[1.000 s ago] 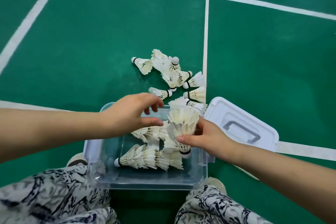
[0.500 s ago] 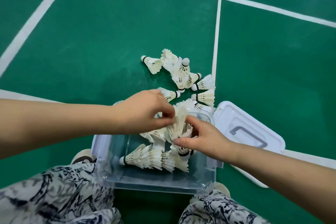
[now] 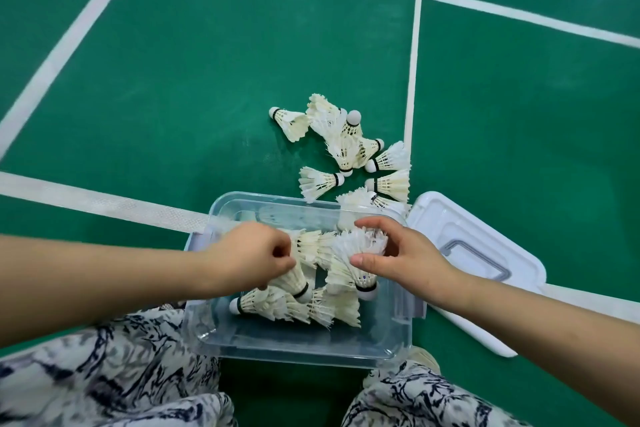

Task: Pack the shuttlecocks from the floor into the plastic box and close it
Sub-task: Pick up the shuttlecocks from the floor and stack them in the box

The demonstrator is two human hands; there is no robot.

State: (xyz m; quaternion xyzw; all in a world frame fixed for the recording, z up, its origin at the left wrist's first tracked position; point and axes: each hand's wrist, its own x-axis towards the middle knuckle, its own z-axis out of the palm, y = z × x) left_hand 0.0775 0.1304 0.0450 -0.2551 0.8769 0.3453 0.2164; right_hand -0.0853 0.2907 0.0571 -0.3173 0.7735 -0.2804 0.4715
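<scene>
A clear plastic box (image 3: 298,354) stands open on the green floor between my knees. Several white feather shuttlecocks (image 3: 294,308) lie inside it. My left hand (image 3: 249,256) is over the box's left half, its fingers curled round the feather end of a shuttlecock (image 3: 294,282) whose cork points down and right. My right hand (image 3: 405,260) grips the skirt of another shuttlecock (image 3: 349,270) between thumb and fingers, cork down, over the box's right half. Several more shuttlecocks (image 3: 346,146) lie in a loose pile on the floor just beyond the box.
The white lid (image 3: 485,253) with a grey handle lies flat on the floor, touching the box's right side. White court lines cross the green floor. My patterned trouser legs (image 3: 104,378) flank the box's near side.
My left hand dropped from above the box's far rim down into the box and now holds a shuttlecock. My right hand kept its shuttlecock and shifted slightly right.
</scene>
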